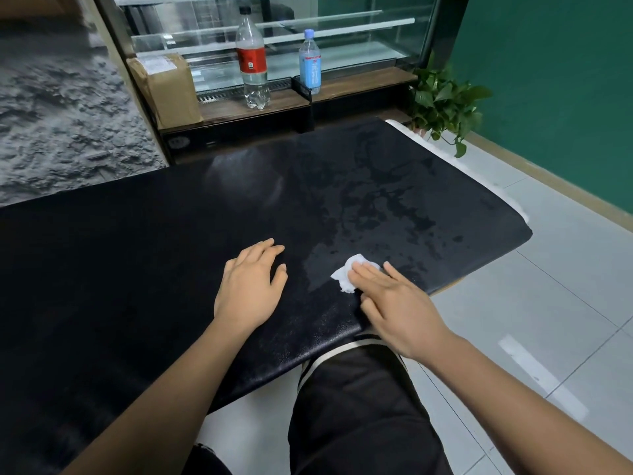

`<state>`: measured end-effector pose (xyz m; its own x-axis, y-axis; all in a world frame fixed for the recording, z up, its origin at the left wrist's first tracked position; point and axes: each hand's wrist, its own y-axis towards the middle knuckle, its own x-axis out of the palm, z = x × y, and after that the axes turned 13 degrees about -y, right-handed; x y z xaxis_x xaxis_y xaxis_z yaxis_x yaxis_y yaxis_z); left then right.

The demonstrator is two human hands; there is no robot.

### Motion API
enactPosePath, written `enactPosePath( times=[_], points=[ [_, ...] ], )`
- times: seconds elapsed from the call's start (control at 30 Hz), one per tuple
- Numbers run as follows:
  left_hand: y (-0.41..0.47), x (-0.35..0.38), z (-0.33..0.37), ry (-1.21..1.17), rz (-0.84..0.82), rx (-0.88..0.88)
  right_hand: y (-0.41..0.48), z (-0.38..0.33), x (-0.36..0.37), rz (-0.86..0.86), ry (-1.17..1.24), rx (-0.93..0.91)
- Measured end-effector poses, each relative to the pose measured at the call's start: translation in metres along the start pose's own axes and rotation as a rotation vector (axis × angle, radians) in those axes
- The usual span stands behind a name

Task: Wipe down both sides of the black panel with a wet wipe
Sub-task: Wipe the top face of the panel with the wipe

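Over grey floor tiles [555,303] the black panel [154,262] lay flat, long axis left-right. The left hand [251,289] rested flat on it, and the right hand [394,303] pressed the wet wipe [344,275] with straight fingers.

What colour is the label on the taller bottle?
The label is red; the head view shows it.
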<state>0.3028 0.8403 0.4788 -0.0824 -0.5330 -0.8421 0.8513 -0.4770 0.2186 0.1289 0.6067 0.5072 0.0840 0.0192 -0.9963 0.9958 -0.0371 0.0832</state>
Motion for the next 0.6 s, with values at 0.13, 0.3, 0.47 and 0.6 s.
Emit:
enactPosePath(
  times=[0.13, 0.3, 0.47, 0.6],
  points=[
    [0.0, 0.0, 0.001, -0.004, -0.004, -0.002, 0.003, 0.026, 0.001, 0.0, -0.025, 0.074],
    [-0.001, -0.001, 0.001, -0.007, -0.002, 0.001, 0.006, 0.044, 0.001, 0.041, -0.032, 0.188],
    [0.0, -0.001, 0.002, -0.007, -0.004, -0.001, 0.012, 0.023, -0.001, 0.09, -0.088, 0.229],
    [0.0, -0.001, 0.002, -0.008, -0.001, -0.003, 0.017, -0.002, -0.003, 0.069, -0.128, 0.236]
  ],
)
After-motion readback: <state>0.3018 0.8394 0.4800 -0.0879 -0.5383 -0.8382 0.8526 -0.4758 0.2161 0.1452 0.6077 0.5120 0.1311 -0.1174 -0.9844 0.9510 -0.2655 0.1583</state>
